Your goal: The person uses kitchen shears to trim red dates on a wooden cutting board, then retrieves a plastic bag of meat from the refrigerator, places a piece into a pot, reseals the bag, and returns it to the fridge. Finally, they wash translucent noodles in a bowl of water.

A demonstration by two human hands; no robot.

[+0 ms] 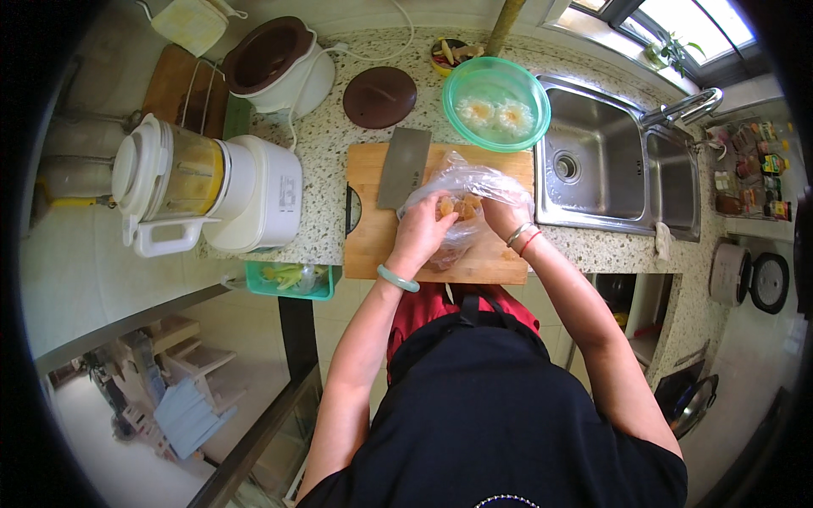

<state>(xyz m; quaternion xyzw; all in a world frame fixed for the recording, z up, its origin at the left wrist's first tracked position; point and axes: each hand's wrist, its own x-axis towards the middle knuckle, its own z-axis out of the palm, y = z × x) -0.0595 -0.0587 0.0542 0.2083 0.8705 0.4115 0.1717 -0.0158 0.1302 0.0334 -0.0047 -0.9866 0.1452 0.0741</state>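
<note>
A clear plastic bag (483,182) with amber-brown lumps (461,207) inside lies on the wooden cutting board (500,269). My left hand (421,230) grips the bag's left side, thumb and fingers closed near the lumps. On the bag's right side is my right hand (506,218), its fingers hidden by the crumpled film, so I cannot see what they hold. A broad cleaver (404,169) rests flat on the board, just left of the bag.
A green bowl (449,114) with two pale, flower-like pieces in liquid stands beyond the board. Right of it is a steel sink (593,203). A blender (275,195), a white cooker pot (309,85) and its brown lid (380,97) occupy the left counter.
</note>
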